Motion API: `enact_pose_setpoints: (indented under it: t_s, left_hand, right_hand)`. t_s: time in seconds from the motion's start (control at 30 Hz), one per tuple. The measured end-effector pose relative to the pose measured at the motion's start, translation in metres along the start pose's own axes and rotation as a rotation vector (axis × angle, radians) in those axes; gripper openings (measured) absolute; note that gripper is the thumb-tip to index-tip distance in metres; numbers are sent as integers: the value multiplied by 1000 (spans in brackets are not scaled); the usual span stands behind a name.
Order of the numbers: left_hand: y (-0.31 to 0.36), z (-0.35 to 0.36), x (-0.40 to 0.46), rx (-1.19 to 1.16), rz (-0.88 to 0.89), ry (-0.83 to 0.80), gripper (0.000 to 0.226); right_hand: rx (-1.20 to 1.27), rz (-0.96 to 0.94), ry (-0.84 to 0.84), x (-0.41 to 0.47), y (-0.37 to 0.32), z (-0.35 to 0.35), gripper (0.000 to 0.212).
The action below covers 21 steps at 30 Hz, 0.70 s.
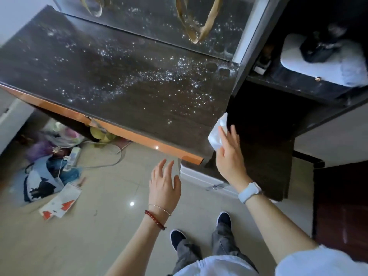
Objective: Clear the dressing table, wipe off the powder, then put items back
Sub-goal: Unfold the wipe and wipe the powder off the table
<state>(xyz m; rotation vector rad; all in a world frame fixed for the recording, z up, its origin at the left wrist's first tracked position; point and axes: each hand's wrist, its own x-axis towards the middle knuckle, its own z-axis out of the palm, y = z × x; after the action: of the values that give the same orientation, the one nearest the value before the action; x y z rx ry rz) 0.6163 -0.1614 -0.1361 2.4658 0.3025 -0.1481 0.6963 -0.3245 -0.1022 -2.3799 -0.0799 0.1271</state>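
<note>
1. The tissue (217, 134) is partly covered by the right hand's fingers (229, 140);
2. the bench (123, 100) is cut off at the left edge;
3. the floor clutter (51, 156) is blurred;
4. the dark object (318, 46) on the shelf cannot be identified.

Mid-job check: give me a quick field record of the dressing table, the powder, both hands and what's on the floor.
tabletop: dark dressing table, cleared of items
powder: white powder scattered across the top, thickest toward the right rear corner, also speckling the mirror
right hand: right hand holding a white tissue at the table's front right corner
left hand: left hand open, empty, below the orange front edge
wiping: powder not yet wiped off
floor: power strip, bags and papers at left
</note>
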Motion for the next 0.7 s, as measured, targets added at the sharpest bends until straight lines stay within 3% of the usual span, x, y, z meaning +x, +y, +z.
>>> enact_pose_setpoints:
  t_s: [0.07, 0.2, 0.4, 0.53, 0.7]
  left_hand:
    - [-6, -19, 15, 13, 8, 48, 49]
    - [-20, -51, 46, 117, 40, 87, 46]
    - [-29, -89, 109, 327, 93, 27, 61]
    - [-23, -103, 166, 386, 136, -86, 60]
    - [-19, -113, 230, 482, 214, -212, 63]
  right_hand:
    - [-237, -60, -114, 10, -14, 23, 48]
    - [-502, 66, -88, 26, -27, 64, 64]
    - [-531, 90, -53, 95, -30, 56, 67]
    - [-530, 243, 13, 138, -36, 56, 58]
    - [-502, 412, 67, 207, -38, 46, 61]
